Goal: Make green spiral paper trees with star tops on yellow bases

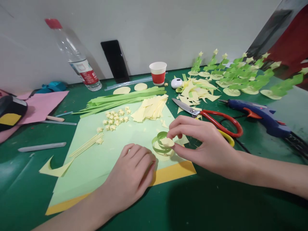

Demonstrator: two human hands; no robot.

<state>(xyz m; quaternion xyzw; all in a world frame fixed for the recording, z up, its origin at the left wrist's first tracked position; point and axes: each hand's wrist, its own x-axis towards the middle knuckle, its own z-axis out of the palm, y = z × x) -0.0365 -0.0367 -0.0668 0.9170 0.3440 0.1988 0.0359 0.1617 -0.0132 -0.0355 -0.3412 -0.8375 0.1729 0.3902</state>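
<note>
My right hand (201,146) pinches a small pale yellow paper star (167,142) between thumb and fingertips, its shape partly covered. The star is at a curled green paper strip (156,147), which stands over a pale yellow paper disc (165,156). My left hand (134,171) lies closed on the light green sheet (96,166), just left of the disc, its fingers curled under and nothing visible in them. Several folded paper stars (115,118) sit on the sheet, near narrow yellow strips (84,146) and a stack of wider cream strips (151,108).
Red-handled scissors (216,120) and a blue glue gun (257,115) lie to the right. Paper scraps (196,89), green strips (120,99) and a paper cup (158,73) are behind. Several star-topped green spirals (250,75) stand back right. A bottle (81,64) and phone (115,61) lean on the wall.
</note>
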